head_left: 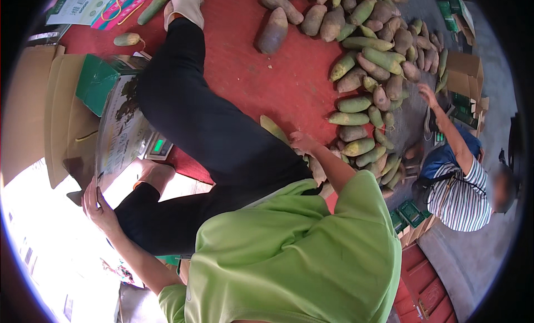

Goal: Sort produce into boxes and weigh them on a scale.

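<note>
At the left, my left hand [100, 209] has its fingers on the near edge of a printed carton [119, 125], gripping its rim. The carton leans by a small scale [159, 145] with a lit green display. My right hand [303, 142] is low over the red floor covering, fingers stretched out toward the end of a green radish [272, 128]. Whether the fingertips touch it, I cannot tell. Part of that radish hides behind my leg. Several green radishes [349, 119] lie just right of my right hand.
A large pile of soil-dusted radishes [381, 58] covers the right side of the red covering [233, 56]. A loose small radish [127, 40] lies at upper left, near a printed sheet [83, 6]. Another person [459, 195] reaches toward the pile. Open cardboard boxes [464, 72] stand behind.
</note>
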A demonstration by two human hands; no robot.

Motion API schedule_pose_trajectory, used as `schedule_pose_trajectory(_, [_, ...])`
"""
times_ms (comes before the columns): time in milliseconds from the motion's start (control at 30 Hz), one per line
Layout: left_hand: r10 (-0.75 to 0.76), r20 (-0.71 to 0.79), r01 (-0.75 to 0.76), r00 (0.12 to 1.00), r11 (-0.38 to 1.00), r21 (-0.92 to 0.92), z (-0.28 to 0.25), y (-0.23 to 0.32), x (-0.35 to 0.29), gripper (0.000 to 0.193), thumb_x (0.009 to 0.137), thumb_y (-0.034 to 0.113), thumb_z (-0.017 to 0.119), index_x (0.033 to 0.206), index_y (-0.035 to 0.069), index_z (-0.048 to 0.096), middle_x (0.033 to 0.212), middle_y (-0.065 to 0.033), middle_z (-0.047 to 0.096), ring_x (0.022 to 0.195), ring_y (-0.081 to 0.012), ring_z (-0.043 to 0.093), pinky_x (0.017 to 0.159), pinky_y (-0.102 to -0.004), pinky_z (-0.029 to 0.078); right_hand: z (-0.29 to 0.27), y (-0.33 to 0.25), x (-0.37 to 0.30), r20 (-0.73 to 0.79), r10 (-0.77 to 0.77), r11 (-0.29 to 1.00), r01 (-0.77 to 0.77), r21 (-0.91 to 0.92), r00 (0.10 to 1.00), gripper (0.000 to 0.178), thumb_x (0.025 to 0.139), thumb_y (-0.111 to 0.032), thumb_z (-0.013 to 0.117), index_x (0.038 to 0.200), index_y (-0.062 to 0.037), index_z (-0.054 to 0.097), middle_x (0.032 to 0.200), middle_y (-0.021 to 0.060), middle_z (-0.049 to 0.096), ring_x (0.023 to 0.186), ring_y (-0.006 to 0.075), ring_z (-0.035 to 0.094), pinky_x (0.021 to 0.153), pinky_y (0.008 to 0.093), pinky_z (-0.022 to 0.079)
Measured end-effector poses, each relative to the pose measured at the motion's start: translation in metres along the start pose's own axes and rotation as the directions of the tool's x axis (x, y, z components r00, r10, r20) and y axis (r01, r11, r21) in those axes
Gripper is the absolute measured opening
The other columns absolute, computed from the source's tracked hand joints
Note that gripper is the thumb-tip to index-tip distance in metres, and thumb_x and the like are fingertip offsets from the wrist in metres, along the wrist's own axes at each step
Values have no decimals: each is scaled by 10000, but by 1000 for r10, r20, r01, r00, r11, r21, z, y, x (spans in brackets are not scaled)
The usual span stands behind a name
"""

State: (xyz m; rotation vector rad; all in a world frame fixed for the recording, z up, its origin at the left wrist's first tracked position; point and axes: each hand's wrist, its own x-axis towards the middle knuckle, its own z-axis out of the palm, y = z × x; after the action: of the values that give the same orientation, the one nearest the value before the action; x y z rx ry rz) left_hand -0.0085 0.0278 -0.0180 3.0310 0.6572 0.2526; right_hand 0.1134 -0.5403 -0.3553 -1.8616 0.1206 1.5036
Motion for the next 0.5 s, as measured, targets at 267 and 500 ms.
schedule_pose_trajectory(267, [-106,42,104,993,993,49,-10,18,2,338,858,8,543,1156,111,665,1092,-93,665,1034,-267,617,1051,-477,351,11,-90,22,-138,-151,920,88,-382,979,809,680,-428,757,1321,-21,475,1182,208,612,1064,309,617,882,393,497])
schedule_pose_trajectory(500, [-135,15,134,991,989,62,-17,34,6,395,777,-25,568,1118,141,677,1077,-61,661,1035,-241,610,1068,-479,341,-35,-24,6,-247,-192,904,73,-421,950,779,663,-387,782,1285,-20,489,1168,199,616,1052,325,619,874,404,498])
